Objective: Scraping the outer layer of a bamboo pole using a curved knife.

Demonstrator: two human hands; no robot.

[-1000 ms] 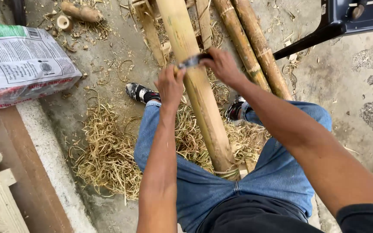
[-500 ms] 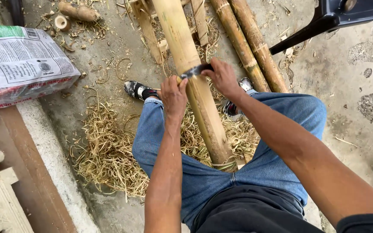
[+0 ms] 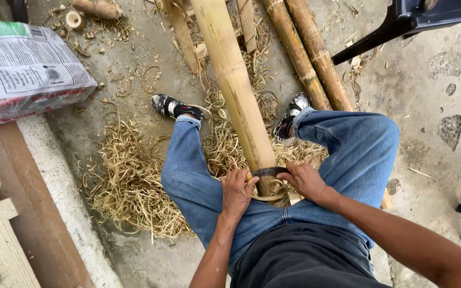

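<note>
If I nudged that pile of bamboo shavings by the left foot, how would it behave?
The shavings look thin, curly and dry, so probably very light and floppy. Loosely tangled, they would likely scatter or drag in clumps across the concrete floor rather than roll.

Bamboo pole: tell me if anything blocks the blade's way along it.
Nothing visible does. Both hands, left hand and right hand, grip the curved blade across the bamboo pole; its upper surface is bare ahead.

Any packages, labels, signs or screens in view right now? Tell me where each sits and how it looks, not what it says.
Printed sack: lying flat on the ground at upper left, beside the low ledge; bulging pillow shape, white-grey face with dark print, green band along the top edge, red band along the bottom edge.
No other packages, signs or screens show.
</note>
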